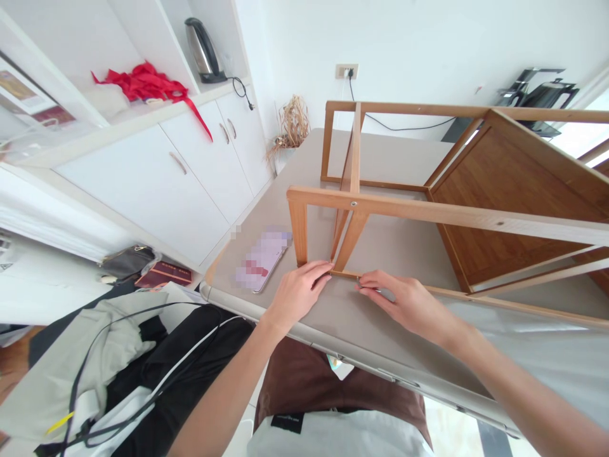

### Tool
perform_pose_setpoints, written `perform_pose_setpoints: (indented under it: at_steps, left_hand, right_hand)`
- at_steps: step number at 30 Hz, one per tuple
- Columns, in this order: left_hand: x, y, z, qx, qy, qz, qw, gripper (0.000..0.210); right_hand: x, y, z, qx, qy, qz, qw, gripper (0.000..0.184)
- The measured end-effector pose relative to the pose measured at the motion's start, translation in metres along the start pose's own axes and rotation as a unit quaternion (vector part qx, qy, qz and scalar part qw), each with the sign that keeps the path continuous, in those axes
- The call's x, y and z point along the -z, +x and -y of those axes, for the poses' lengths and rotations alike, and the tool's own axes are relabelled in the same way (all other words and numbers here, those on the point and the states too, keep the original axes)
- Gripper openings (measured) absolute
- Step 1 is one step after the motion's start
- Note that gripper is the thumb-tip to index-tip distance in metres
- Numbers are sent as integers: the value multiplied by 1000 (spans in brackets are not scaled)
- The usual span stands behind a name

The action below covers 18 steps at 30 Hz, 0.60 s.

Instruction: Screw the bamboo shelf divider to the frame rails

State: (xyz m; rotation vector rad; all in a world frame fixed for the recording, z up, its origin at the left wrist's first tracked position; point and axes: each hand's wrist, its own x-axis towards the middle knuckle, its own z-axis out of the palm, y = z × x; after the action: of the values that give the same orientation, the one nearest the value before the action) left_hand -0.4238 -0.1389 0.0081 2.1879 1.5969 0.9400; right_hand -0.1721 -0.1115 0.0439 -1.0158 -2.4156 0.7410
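Note:
A wooden shelf frame point(409, 209) lies on its side on the table, its slatted end toward the left and a brown panel point(518, 197) set into it at the right. My left hand point(299, 292) is closed at the lower left corner, fingertips pressed on the rail where a crosspiece meets it. Just to the right, my right hand point(404, 301) pinches a small, thin metal tool against the same low rail point(345, 274). Most of that tool is hidden by my fingers, so its exact kind is unclear.
A phone point(264, 260) lies on the table point(309, 317) left of the frame. White cabinets point(157, 171) stand at the left, bearing an electric kettle point(204, 51) and red ribbon point(147, 82). Clothes and cables point(118, 355) are piled at the lower left.

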Motion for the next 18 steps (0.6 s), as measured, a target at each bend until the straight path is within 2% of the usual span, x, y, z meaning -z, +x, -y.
perform_pose_setpoints:
  at_steps: [3,7,14,18]
  left_hand:
    - [-3,-1,2,-9,-9,-12,1000,26]
    - [-5,-2,1,-2,-3,-23,1000,24]
    - [-6,-2,0,-7,7,-36,999,24]
    - [-4,-2,0,-5,11,-17,1000,27]
  right_hand:
    - [-10,11,3,48,-39,19,998,17]
    - [-19,20,2,79,-68,27,994,18]
    - [-32,18,-4,123,-110,-6,986,20]
    - [-39,18,-2,149,-139,-28,979,22]
